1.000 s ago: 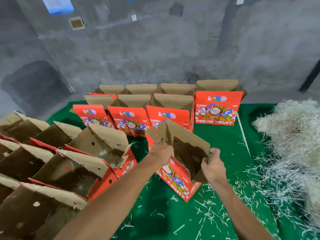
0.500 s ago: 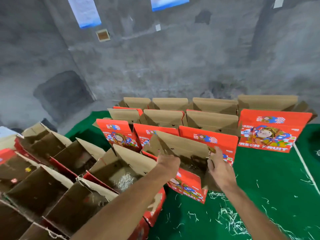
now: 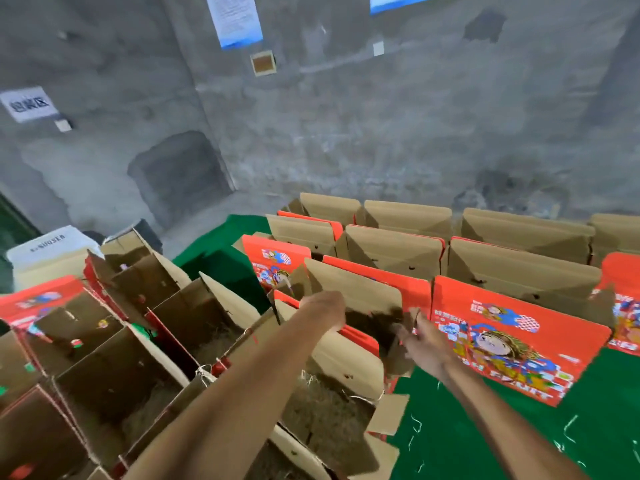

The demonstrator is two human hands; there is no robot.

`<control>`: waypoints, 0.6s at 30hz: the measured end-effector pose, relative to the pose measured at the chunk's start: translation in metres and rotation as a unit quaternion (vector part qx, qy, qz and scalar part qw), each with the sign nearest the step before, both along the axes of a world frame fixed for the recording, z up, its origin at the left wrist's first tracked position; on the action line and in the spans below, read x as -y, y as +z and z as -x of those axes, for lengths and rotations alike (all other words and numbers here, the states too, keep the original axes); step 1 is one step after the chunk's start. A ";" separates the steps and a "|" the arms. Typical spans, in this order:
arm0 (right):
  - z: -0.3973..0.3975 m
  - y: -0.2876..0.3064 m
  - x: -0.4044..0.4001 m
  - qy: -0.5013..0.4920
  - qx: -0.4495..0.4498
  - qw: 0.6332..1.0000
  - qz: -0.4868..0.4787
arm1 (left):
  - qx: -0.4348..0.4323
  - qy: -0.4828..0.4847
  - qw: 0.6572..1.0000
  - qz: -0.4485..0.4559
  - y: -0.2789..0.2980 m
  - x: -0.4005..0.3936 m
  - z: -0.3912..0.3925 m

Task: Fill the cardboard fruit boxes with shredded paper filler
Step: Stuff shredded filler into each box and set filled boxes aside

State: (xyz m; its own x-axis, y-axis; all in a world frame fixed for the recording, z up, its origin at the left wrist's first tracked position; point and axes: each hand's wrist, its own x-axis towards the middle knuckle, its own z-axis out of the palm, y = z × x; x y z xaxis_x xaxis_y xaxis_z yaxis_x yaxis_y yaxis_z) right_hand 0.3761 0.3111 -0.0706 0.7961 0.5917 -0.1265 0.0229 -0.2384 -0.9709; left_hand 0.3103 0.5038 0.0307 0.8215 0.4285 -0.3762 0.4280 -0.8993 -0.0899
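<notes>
Both hands reach forward to one open fruit box [image 3: 360, 299] at the centre of the frame. Left hand [image 3: 323, 308] grips the box's left edge, fingers curled over the cardboard. Right hand [image 3: 424, 344] is at the box's right side flap; motion blur hides the fingers, so I cannot tell whether it grips the flap or only touches it. That box has its brown flaps raised and its dark inside showing, and it sits just in front of a row of red printed boxes [image 3: 516, 337] that runs toward the right edge of the frame. Behind that row, more boxes with brown flaps up [image 3: 405, 216] stand in rows at the centre and upper right.

Below the left forearm, in the lower middle of the frame, an open box holds shredded paper filler [image 3: 322, 407]. More open boxes [image 3: 114, 362] crowd the lower left, packed side by side, some with a little filler in the bottom. All stand on a green table cover [image 3: 450, 427], where a few loose paper strands [image 3: 415, 427] lie at lower right. A grey concrete wall [image 3: 381, 133] fills the upper half, with a white sign [image 3: 29, 103] at upper left and a posted sheet [image 3: 237, 19] near the top centre.
</notes>
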 end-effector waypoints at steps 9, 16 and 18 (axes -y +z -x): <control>0.004 0.013 -0.091 0.040 -0.293 0.951 -0.094 | 0.047 0.063 0.997 -0.012 -0.001 -0.056 0.014; 0.020 0.029 -0.090 0.034 -0.347 0.931 -0.108 | 0.079 0.018 0.997 -0.006 -0.003 -0.027 0.007; 0.020 0.035 -0.085 0.030 -0.287 0.954 -0.079 | 0.097 -0.006 0.995 -0.014 0.001 -0.013 0.004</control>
